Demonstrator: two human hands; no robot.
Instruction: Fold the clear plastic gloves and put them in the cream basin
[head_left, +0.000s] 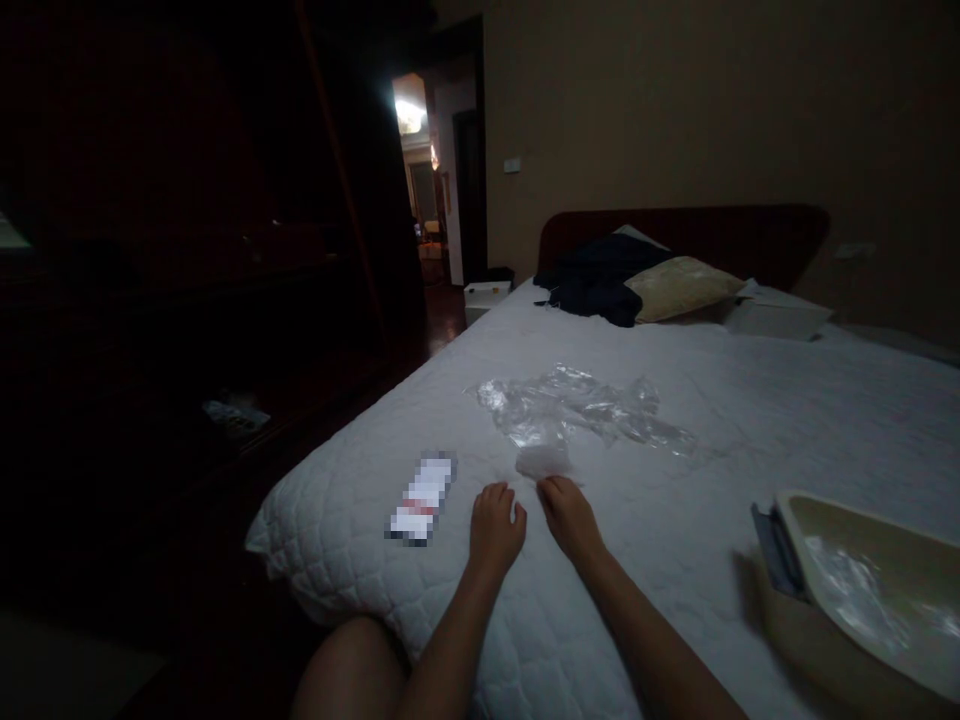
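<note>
A heap of crinkled clear plastic (574, 402) lies spread on the white quilted bed cover (341, 520), and everything else sits around it. At the near edge of the heap is a bunched, cloudier piece of plastic (544, 461), which seems to join on to it, though the dim light makes that hard to tell. The right hand (570, 518) is just on the near side of the heap, its fingers curled down at the edge of the cloudier piece; whether they pinch it I cannot tell. The left hand (497, 527) is beside it, also on the near side of the heap and a little to the left, fingers loosely bent and thumb standing apart (a thin film under the fingertips would hardly show here, so I cannot say if it grips anything). The two hands are near each other without touching.

To the left of the heap and nearer, a slim pixelated item (422, 498) lies flat. To the right of the heap and nearer stands a cream tub (799, 620) with a grey handle (780, 550) and more clear plastic (855, 590) inside. Beyond the heap are dark cloth (600, 272), a pale pillow (686, 290) and a brown headboard (739, 240).
</note>
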